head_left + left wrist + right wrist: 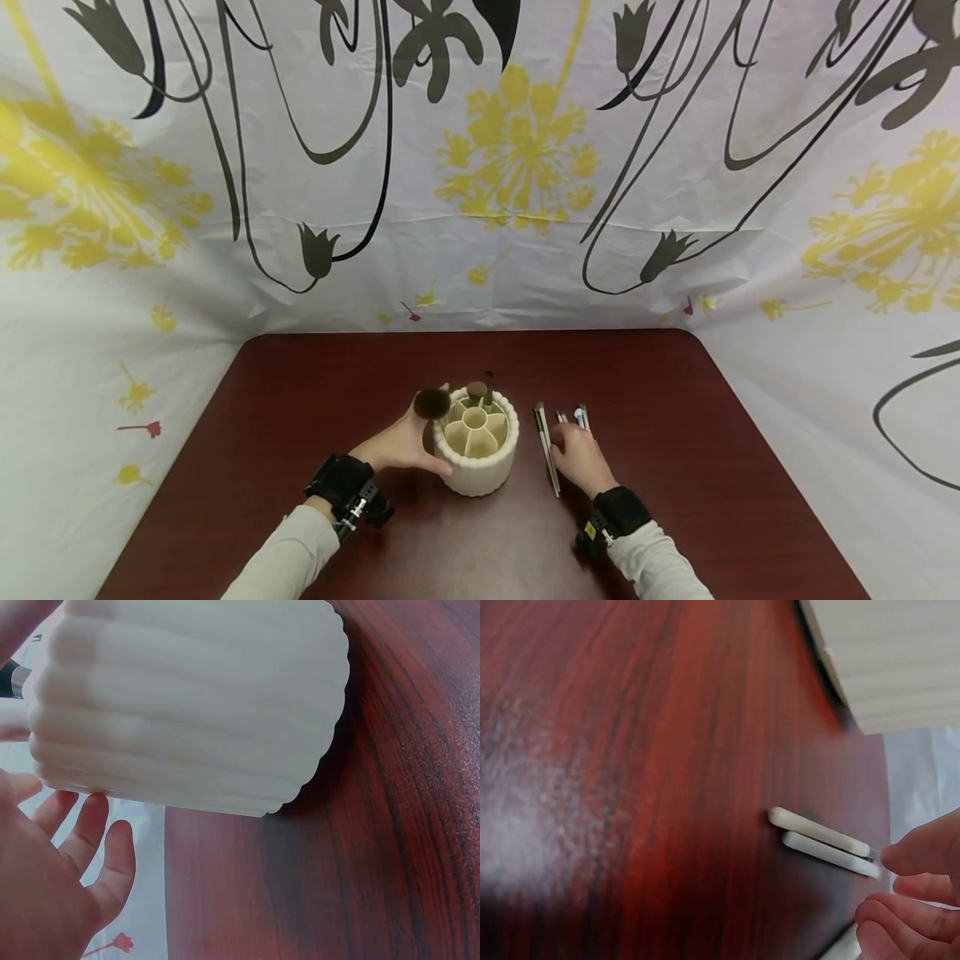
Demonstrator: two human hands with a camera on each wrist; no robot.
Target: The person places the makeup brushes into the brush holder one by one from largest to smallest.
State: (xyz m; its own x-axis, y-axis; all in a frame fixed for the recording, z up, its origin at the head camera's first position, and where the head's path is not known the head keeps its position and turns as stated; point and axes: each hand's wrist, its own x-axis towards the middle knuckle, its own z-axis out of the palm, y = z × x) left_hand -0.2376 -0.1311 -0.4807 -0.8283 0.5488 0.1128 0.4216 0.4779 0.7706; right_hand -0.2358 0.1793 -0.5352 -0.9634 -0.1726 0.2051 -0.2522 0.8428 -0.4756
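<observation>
A cream, scalloped round brush holder point(480, 475) with petal-like compartments stands on the table. My left hand point(405, 437) is spread around its left side, fingers at the back and thumb in front; the left wrist view shows fingertips at the rim. Makeup brushes stand in the holder: a large dark-headed one point(432, 404), a smaller brown one point(476, 390) and a thin dark one point(490, 383). To the right, my right hand point(581, 458) is low over loose brushes, thumb beside the ends of two pale-handled brushes point(821, 832). No brush is visibly pinched.
The dark red wood-grain table point(360, 367) has rounded far corners. A white cloth point(495, 283) with grey and yellow flowers hangs behind and at the sides. More slim brushes point(582, 415) lie just beyond my right hand.
</observation>
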